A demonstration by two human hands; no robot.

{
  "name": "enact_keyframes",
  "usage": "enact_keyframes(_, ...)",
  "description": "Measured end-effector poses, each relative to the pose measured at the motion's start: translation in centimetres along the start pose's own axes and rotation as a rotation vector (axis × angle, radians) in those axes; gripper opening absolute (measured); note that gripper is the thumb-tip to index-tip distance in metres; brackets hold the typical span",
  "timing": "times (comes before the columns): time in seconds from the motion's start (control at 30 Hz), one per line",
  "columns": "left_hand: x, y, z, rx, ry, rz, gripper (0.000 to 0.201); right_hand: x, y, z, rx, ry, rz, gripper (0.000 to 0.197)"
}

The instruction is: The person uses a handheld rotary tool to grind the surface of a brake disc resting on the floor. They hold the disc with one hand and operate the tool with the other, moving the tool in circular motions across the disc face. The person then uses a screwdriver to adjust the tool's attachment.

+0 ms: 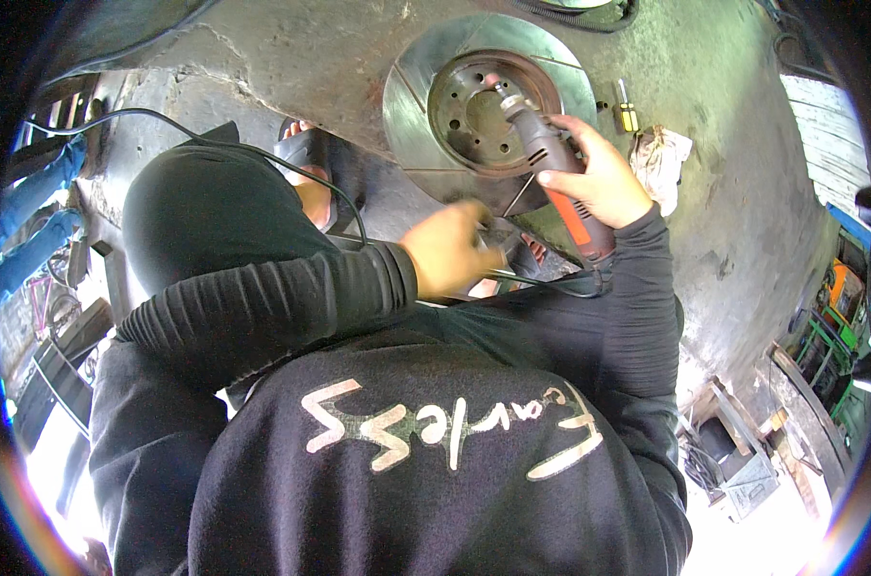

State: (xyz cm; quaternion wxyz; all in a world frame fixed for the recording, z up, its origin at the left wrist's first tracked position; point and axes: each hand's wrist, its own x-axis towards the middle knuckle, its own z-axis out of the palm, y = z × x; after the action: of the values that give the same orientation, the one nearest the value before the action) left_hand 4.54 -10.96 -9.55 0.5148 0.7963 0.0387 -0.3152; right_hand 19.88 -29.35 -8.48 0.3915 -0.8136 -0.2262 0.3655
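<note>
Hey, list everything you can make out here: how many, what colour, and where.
Brake disc: one, grey, top centre
Rotary tool: one, red and dark grey, tip over the disc's hub
Screwdriver: one, yellow-handled, right of the disc
Crumpled cloth: one, whitish, beside the screwdriver
Cable: at least one, black, from left edge toward centre
Clutter: uncounted, partly green and orange, right edge
Sweatshirt: one, black, bottom centre
Left leg: one, dark-trousered, left
Left hand: one, bare, blurred, below the disc, grip unclear
Right hand: one, bare, holding the rotary tool
</note>
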Motion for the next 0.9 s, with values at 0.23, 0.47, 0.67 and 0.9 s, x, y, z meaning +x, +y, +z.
enact_keyframes(0.23,1.5,-3.5,0.1,-1.088,0.344,-0.664,0.059,-0.6,4.3,-2.1,0.211,0.211,0.003,0.082)
enact_keyframes(0.47,3.8,-3.2,-2.1,-1.143,0.440,-0.558,0.050,1.0,5.4,-2.9,0.652,0.319,-0.063,0.058)
enact_keyframes(0.67,3.4,-2.4,-2.6,-0.926,0.536,-0.575,0.059,2.7,6.8,-1.0,0.822,0.373,-0.093,0.052)
enact_keyframes(0.9,7.0,-7.0,-7.5,-0.291,0.682,-0.448,0.092,-0.5,4.8,1.4,0.887,0.284,-0.022,0.052)
